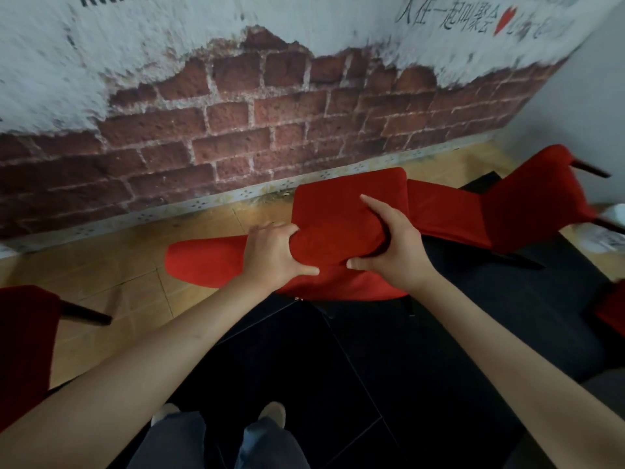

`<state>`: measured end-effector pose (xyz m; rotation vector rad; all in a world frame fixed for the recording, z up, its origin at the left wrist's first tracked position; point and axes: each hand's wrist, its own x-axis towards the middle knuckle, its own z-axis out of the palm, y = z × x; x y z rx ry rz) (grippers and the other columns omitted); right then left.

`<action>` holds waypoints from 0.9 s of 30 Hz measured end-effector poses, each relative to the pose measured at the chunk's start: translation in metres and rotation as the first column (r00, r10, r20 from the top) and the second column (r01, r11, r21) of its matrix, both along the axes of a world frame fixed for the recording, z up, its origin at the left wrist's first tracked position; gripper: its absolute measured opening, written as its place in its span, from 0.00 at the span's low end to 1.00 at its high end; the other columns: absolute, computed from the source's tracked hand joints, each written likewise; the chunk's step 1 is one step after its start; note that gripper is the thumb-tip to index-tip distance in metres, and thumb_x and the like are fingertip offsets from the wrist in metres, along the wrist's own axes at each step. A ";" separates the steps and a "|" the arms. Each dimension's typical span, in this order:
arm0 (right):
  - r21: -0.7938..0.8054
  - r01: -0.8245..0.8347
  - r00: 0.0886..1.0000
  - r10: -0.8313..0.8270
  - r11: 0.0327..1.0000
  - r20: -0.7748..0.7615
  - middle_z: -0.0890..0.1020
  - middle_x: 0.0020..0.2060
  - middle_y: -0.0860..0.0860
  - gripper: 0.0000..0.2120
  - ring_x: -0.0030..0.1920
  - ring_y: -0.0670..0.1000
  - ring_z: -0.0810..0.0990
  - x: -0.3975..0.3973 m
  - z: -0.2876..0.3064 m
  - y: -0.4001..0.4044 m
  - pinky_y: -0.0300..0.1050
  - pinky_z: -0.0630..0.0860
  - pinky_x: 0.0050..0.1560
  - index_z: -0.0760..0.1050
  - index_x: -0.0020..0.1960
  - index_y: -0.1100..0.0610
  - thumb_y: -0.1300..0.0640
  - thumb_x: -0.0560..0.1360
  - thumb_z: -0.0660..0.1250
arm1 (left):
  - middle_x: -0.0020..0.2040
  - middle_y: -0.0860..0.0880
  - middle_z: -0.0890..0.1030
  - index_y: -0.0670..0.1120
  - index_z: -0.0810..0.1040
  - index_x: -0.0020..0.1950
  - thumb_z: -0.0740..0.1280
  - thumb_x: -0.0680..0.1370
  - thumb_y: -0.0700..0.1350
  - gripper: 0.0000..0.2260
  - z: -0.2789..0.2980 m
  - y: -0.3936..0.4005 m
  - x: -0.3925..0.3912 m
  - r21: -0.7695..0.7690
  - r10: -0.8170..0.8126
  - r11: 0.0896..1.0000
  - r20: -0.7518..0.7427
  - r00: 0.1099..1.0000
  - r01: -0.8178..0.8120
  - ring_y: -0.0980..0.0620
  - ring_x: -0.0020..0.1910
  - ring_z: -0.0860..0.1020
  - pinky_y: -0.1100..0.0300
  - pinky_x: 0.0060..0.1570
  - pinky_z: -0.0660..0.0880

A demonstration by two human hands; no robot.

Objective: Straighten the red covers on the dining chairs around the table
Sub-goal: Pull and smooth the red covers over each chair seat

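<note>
Both hands gripped the same bunched fold of the red cover [338,214] on the chair nearest the person. The left hand [274,252] had its fingers curled into the cloth from the left, thumb laid along the lower edge of the fold. The right hand [392,242] clamped it from the right, index finger stretched up over the fabric and thumb beneath. Holding it from both sides probably let the person tug the slack evenly over the chair back. The cover's squared top corner stood up toward the brick wall [236,130], its lower part spreading over the seat. A second red-covered chair [527,201] sat just to the right, another [23,343] at the left edge, on the wooden floor [111,265].
</note>
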<state>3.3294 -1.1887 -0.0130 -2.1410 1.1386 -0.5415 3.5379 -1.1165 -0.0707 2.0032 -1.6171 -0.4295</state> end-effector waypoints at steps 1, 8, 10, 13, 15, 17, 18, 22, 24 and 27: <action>-0.016 0.015 1.000 -0.015 1.000 -0.017 0.71 0.65 0.48 0.46 0.64 0.43 0.67 -0.003 0.003 -0.001 0.31 0.61 0.65 0.67 0.71 0.46 0.55 0.57 0.84 | 0.48 0.50 0.82 0.46 0.82 0.54 0.79 0.57 0.64 0.33 0.000 -0.002 -0.004 -0.005 -0.019 1.000 -0.004 1.000 0.019 0.47 0.51 0.77 0.49 0.59 0.70; -0.052 0.051 0.997 -0.054 0.997 -0.059 0.73 0.57 0.46 0.37 0.58 0.46 0.71 -0.032 0.014 -0.011 0.44 0.68 0.62 0.73 0.64 0.50 0.55 0.59 0.83 | 0.68 0.50 0.73 0.53 0.63 0.75 0.80 0.57 0.62 0.50 -0.009 0.004 0.017 0.122 -0.235 0.967 0.081 0.969 0.225 0.47 0.67 0.70 0.52 0.69 0.61; -0.046 0.065 0.997 -0.067 0.997 -0.050 0.73 0.57 0.46 0.37 0.58 0.46 0.71 -0.039 0.016 -0.013 0.44 0.68 0.61 0.73 0.64 0.50 0.55 0.59 0.83 | 0.69 0.51 0.72 0.55 0.60 0.75 0.79 0.58 0.62 0.50 -0.018 0.013 0.028 0.175 -0.202 0.969 0.165 0.965 0.173 0.48 0.67 0.70 0.51 0.68 0.62; -0.056 0.080 0.995 -0.084 0.995 -0.062 0.74 0.57 0.46 0.37 0.58 0.44 0.70 -0.049 0.018 -0.016 0.41 0.66 0.60 0.72 0.64 0.51 0.56 0.59 0.83 | 0.64 0.51 0.77 0.52 0.67 0.72 0.77 0.60 0.65 0.44 -0.021 0.008 0.035 0.186 -0.167 0.975 0.244 0.955 0.123 0.50 0.63 0.74 0.53 0.66 0.66; -0.059 0.101 0.991 -0.106 0.993 -0.081 0.74 0.58 0.47 0.37 0.58 0.45 0.70 -0.058 0.019 -0.018 0.41 0.66 0.59 0.72 0.65 0.51 0.56 0.59 0.83 | 0.59 0.53 0.80 0.52 0.71 0.69 0.75 0.61 0.67 0.41 -0.017 -0.002 0.032 0.166 -0.205 0.973 0.306 0.930 0.160 0.51 0.58 0.77 0.55 0.63 0.68; -0.061 0.135 0.986 -0.140 0.989 -0.092 0.74 0.59 0.47 0.38 0.59 0.46 0.70 -0.067 0.020 -0.021 0.43 0.67 0.61 0.71 0.66 0.51 0.55 0.59 0.83 | 0.55 0.54 0.82 0.52 0.73 0.67 0.74 0.61 0.69 0.39 -0.012 -0.011 0.026 0.150 -0.242 0.968 0.344 0.907 0.202 0.51 0.55 0.79 0.55 0.61 0.67; -0.061 0.155 0.983 -0.161 0.986 -0.093 0.74 0.60 0.48 0.39 0.60 0.47 0.71 -0.072 0.021 -0.022 0.45 0.68 0.62 0.71 0.67 0.52 0.56 0.59 0.83 | 0.54 0.54 0.82 0.52 0.74 0.67 0.74 0.61 0.69 0.39 -0.009 -0.017 0.023 0.142 -0.252 0.966 0.355 0.900 0.214 0.51 0.54 0.80 0.56 0.61 0.68; -0.063 0.230 0.969 -0.235 0.971 -0.081 0.74 0.62 0.52 0.39 0.64 0.54 0.72 -0.087 0.024 -0.029 0.52 0.70 0.65 0.70 0.68 0.53 0.57 0.61 0.82 | 0.54 0.53 0.82 0.52 0.76 0.65 0.76 0.61 0.66 0.36 0.008 -0.045 0.014 0.142 -0.304 0.952 0.319 0.898 0.272 0.51 0.54 0.79 0.55 0.55 0.74; -0.066 0.252 0.964 -0.256 0.966 -0.073 0.73 0.64 0.54 0.40 0.66 0.55 0.71 -0.093 0.023 -0.032 0.53 0.68 0.66 0.68 0.70 0.52 0.58 0.63 0.81 | 0.55 0.53 0.81 0.52 0.76 0.65 0.77 0.61 0.65 0.37 0.014 -0.056 0.009 0.142 -0.324 0.944 0.257 0.910 0.296 0.51 0.55 0.79 0.55 0.53 0.75; -0.046 0.279 0.957 -0.282 0.959 -0.067 0.71 0.67 0.55 0.43 0.67 0.55 0.69 -0.104 0.019 -0.036 0.51 0.66 0.68 0.65 0.73 0.50 0.59 0.63 0.81 | 0.53 0.53 0.82 0.51 0.78 0.62 0.78 0.60 0.64 0.35 0.019 -0.072 0.005 0.122 -0.374 0.927 0.271 0.887 0.354 0.51 0.53 0.79 0.59 0.49 0.72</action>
